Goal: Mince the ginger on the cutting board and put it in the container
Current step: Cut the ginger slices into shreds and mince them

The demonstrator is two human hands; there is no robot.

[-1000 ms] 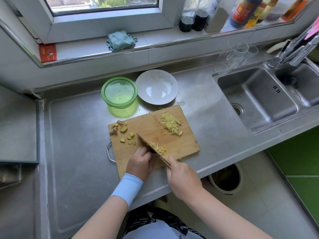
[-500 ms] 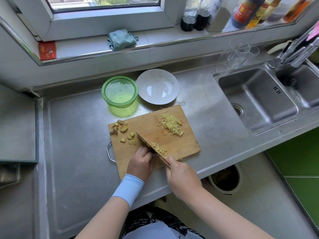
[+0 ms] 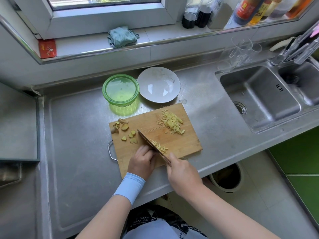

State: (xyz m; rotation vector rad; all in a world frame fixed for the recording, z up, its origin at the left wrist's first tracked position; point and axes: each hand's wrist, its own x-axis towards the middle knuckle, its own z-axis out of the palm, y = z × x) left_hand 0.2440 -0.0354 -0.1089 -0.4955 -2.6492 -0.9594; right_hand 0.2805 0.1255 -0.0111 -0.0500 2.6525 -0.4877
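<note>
A wooden cutting board (image 3: 186, 142) lies on the steel counter. A pile of shredded ginger (image 3: 171, 122) sits at its far right, and several ginger slices (image 3: 128, 133) lie at its left. My right hand (image 3: 181, 171) grips a cleaver (image 3: 151, 145) by its handle, the blade edge-down on the board with fresh shreds (image 3: 159, 146) beside it. My left hand (image 3: 142, 161) has curled fingers pressed against the blade's left side, and whatever ginger it steadies is hidden. A green lidded container (image 3: 120, 89) stands behind the board.
A white plate (image 3: 158, 84) sits right of the container. A double sink (image 3: 265, 99) with a tap is at the right, glass cups (image 3: 241, 52) behind it. Bottles and a folded cloth (image 3: 121, 37) line the windowsill. A bin (image 3: 226, 176) stands on the floor below the counter edge.
None beyond small chopping motion: the cleaver and both hands stay at the board's near edge, and the shreds beside the blade look about the same.
</note>
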